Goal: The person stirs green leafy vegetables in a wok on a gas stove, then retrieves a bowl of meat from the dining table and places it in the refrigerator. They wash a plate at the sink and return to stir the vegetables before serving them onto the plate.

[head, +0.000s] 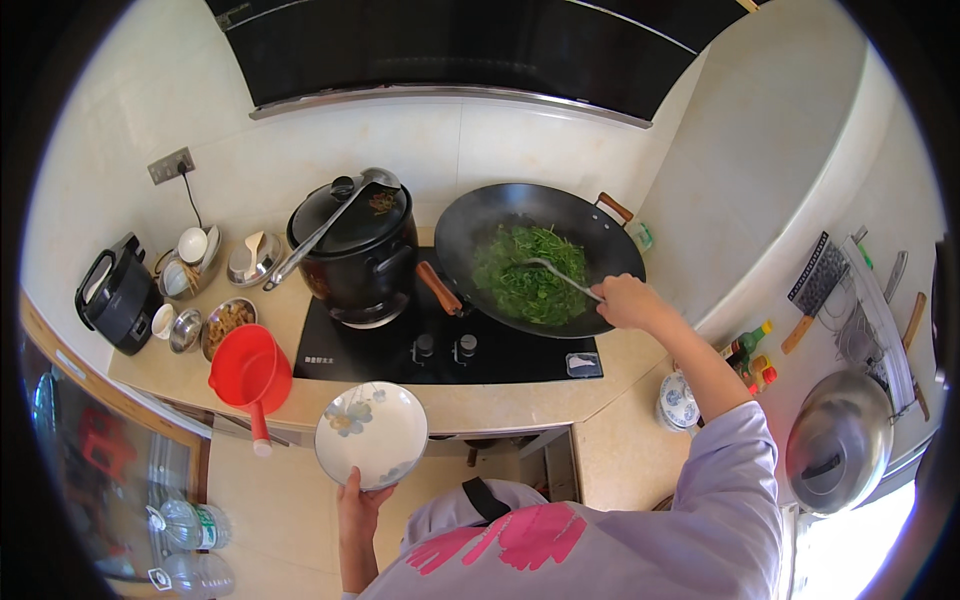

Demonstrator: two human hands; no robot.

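Note:
My left hand [361,491] grips the near rim of a white plate [373,435] with a grey and beige flower pattern; nothing lies on it. The plate is held in front of the counter's edge. My right hand [627,301] is closed around the handle of a metal spatula or ladle [564,278], whose head is hidden among chopped leafy greens [534,271]. The greens lie in a large black wok [480,212] on the right side of the black cooktop [525,364]. Haze hangs over the wok.
A lidded black pot [356,262] with a metal ladle [330,225] across its lid stands left of the wok. A red plastic dipper [250,369] overhangs the counter edge. Small bowls and a rice cooker [118,296] stand farther left. Sauce bottles [748,343] and a lidded jar [677,401] are at right.

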